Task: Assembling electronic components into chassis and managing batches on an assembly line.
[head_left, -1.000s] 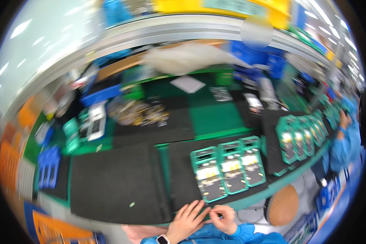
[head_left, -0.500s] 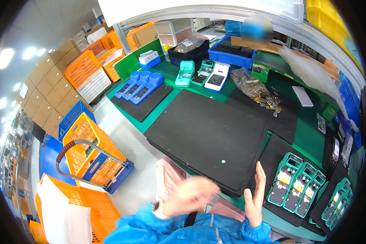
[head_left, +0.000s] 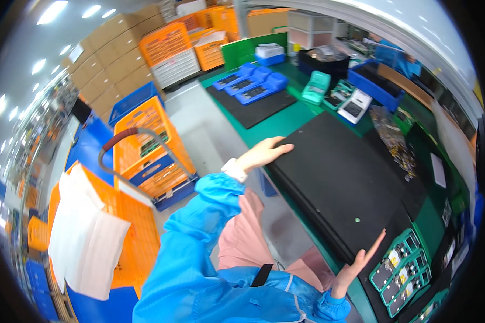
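Observation:
My left hand (head_left: 264,153) rests flat, fingers together, on the near left corner of a large black mat (head_left: 339,177) that lies on the green workbench (head_left: 277,124). My right hand (head_left: 358,264) is open with fingers spread at the mat's near right edge, touching or just off it. Neither hand holds anything. Both sleeves are bright blue. Just right of my right hand lie green trays (head_left: 401,269) with small devices in them.
Blue trays (head_left: 250,83) on a smaller black mat, a green case (head_left: 315,86) and a white device (head_left: 354,105) sit further along the bench. A pile of small parts (head_left: 393,140) lies beyond the big mat. Orange crates on a cart (head_left: 145,145) stand on the floor to the left.
My head has swung to the left, bringing the floor and crates into view. My hands moved apart from in front of my body out to the two ends of the black mat.

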A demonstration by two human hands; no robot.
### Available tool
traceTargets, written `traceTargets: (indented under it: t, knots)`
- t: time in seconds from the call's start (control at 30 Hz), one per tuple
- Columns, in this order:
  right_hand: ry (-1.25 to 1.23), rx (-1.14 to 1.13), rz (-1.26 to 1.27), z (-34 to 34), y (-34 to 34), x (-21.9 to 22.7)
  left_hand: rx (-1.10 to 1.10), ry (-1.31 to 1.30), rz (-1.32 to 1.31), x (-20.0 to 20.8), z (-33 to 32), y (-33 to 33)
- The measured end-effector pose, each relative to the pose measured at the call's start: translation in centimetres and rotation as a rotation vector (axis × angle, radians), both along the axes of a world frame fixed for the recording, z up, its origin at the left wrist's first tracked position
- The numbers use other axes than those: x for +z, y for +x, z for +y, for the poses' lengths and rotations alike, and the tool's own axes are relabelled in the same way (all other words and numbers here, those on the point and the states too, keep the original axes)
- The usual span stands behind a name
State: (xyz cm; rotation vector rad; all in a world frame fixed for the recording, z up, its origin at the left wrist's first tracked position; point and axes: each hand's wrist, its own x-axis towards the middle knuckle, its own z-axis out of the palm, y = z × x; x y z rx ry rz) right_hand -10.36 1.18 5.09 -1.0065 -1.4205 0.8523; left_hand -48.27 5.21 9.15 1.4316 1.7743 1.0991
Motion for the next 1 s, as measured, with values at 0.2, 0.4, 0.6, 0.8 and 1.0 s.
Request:
traceTargets:
  t: [0.2,0.4,0.6,0.8,1.0]
  knots:
    - [-0.069,0.04,0.154,0.1,0.0,-1.2,0.244,0.333,-0.133,-3.5,-4.2,-3.2]
    - [-0.072,-0.104,0.013,-0.7,-0.4,0.1,0.827,0.24,1.006,-4.8,-18.9,-27.9]
    - [-0.136,-0.185,0.112,-0.5,1.5,-2.3,1.093,-0.655,1.226,-0.7,-30.6,-38.2]
    - [-0.162,-0.208,0.174,0.3,3.1,-4.3,1.12,-0.702,1.316,-2.1,-30.2,-38.1]
    - [-0.199,-0.201,0.186,0.0,2.4,-3.4,0.898,-0.734,1.351,-2.1,-32.3,-38.6]
